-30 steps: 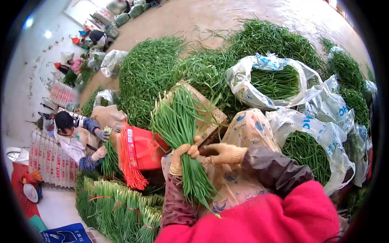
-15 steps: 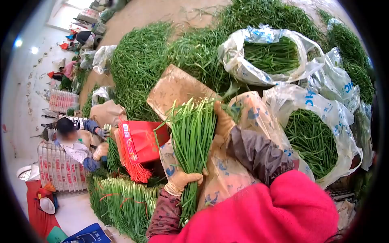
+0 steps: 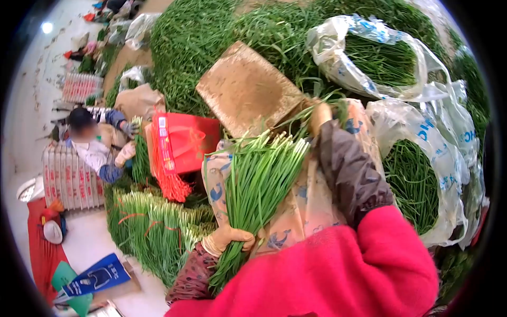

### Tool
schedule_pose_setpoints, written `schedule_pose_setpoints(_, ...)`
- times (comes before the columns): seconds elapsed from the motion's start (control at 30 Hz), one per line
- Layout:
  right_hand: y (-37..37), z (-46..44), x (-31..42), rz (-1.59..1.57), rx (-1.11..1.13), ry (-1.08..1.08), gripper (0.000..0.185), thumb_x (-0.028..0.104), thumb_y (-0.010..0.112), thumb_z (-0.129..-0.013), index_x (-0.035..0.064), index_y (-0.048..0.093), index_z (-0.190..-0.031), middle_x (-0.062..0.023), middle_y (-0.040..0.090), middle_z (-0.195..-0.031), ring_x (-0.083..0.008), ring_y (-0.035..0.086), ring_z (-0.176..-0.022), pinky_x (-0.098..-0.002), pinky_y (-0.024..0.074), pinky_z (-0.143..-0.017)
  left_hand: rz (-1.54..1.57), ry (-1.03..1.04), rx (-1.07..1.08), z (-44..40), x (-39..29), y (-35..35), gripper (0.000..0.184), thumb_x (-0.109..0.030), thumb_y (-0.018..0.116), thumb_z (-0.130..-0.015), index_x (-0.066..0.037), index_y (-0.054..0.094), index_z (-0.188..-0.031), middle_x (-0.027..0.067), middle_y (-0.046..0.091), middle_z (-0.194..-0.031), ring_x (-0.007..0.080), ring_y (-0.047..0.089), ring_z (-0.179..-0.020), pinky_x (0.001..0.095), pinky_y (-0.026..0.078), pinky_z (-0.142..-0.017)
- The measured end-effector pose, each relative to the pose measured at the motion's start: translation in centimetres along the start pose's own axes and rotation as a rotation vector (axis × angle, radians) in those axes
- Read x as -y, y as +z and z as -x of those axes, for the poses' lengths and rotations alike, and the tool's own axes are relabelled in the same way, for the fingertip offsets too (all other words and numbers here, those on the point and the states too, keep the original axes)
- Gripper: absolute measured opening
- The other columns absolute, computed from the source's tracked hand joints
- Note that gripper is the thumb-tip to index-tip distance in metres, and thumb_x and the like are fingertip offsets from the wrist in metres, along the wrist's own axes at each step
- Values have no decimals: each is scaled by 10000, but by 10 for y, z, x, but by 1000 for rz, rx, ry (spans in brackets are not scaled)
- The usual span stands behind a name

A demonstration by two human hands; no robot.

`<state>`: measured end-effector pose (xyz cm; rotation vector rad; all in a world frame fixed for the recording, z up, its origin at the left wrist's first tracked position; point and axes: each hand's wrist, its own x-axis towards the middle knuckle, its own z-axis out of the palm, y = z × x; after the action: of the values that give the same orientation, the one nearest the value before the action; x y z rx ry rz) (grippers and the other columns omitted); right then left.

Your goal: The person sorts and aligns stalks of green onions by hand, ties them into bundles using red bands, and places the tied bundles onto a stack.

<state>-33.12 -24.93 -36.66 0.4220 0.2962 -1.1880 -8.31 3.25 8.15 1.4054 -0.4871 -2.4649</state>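
My left hand (image 3: 229, 241), in a tan glove, is wrapped round the lower part of a thick bunch of garlic chives (image 3: 264, 182). The pale cut ends of the bunch point up and right, the green leaves down past my fist. My right hand (image 3: 320, 115), also gloved, is beyond the bunch at its upper right, by the corner of a worn board (image 3: 251, 87). Loose chive leaves (image 3: 298, 120) stick out on both sides of this hand, whose fingertips are hidden. A patterned apron (image 3: 301, 216) covers my lap under the bunch.
A red bag (image 3: 193, 140) stands left of the board. Tied chive bundles (image 3: 153, 232) are at lower left. Open plastic bags of chives (image 3: 409, 185) sit at right, with a heap of loose greens (image 3: 190, 58) behind. Another person (image 3: 97, 140) handles chives at left.
My right hand has moved up and right, off the bunch's cut ends, with loose leaves now around it. The bunch leans more to the right, and its cut ends have spread. The view has shifted.
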Motion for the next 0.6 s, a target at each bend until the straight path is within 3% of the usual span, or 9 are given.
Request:
schedule_pose_setpoints(0.03, 47, 24, 5, 405, -369, -373, 206, 292, 506, -944, 103, 580, -981, -61, 601, -776, -247, 543, -623, -405, 425, -539, 34, -9, -4, 8, 4, 0, 410, -205, 671, -814, 90, 566, -1078, 79, 551, -670, 160, 485, -561, 292, 416, -546)
schedule_pose_setpoints(0.07, 110, 63, -5, 649, -409, -288, 227, 318, 513, -943, 109, 593, -983, -23, 578, -715, -228, 525, -582, -412, 412, -510, 68, -18, -7, 15, 8, -1, 416, -205, 674, -809, 92, 568, -1081, 79, 548, -662, 159, 492, -561, 292, 423, -545)
schedule_pose_setpoints(0.13, 183, 88, -18, 330, -408, -278, 229, 296, 505, -956, 87, 596, -979, 23, 537, -692, -166, 475, -537, -353, 389, -472, 127, -11, 5, 22, 8, -4, 417, -216, 680, -807, 85, 580, -1078, 72, 549, -654, 152, 502, -564, 289, 435, -545)
schedule_pose_setpoints(0.27, 266, 116, -20, 786, -205, -277, 197, 235, 547, -954, 80, 625, -1046, 43, 484, -631, -66, 405, -499, -224, 316, -433, 8, 0, -59, 31, 1, -12, 339, -187, 685, -783, 47, 610, -1015, 57, 564, -657, 139, 518, -563, 293, 437, -521)
schedule_pose_setpoints(0.33, 307, 156, -60, 1351, 80, -263, 173, 232, 633, -891, 91, 656, -988, -42, 612, -778, -160, 539, -652, -282, 465, -595, -146, -64, -220, 27, -12, -8, 253, -126, 673, -780, 22, 611, -976, 60, 571, -659, 143, 543, -567, 289, 439, -515)
schedule_pose_setpoints(0.4, 343, 209, -112, 1882, 395, 128, 363, 244, 620, -849, 93, 632, -1179, -117, 685, -1001, -219, 642, -948, -360, 516, -846, -292, -77, -186, 14, -9, -24, 208, -73, 659, -778, 7, 599, -961, 70, 590, -693, 150, 558, -560, 298, 456, -520)
schedule_pose_setpoints(0.43, 356, 234, -134, 1994, 983, 10, 461, 284, 644, -819, 104, 593, -1240, -157, 673, -1054, -264, 642, -988, -380, 511, -869, -478, -57, -284, 9, -6, -31, 381, -70, 685, -753, -1, 550, -1102, 88, 610, -831, 182, 585, -731, 312, 481, -644)
schedule_pose_setpoints(0.53, 359, 290, -196, 2114, 1608, 318, 488, 147, 620, -767, 122, 522, -1244, -146, 627, -1014, -341, 649, -858, -418, 546, -674, -690, 65, -352, -4, -10, -34, 410, -101, 679, -771, -7, 537, -1143, 112, 620, -889, 221, 601, -773, 335, 491, -670)
schedule_pose_setpoints(0.6, 309, 305, -222, 2145, 1707, -237, 479, 75, 565, -785, 60, 498, -1259, -169, 512, -1253, -301, 667, -805, -359, 548, -546, -727, 128, -354, -7, -11, -33, 430, -123, 675, -782, -11, 528, -1171, 128, 627, -927, 248, 612, -802, 351, 497, -688)
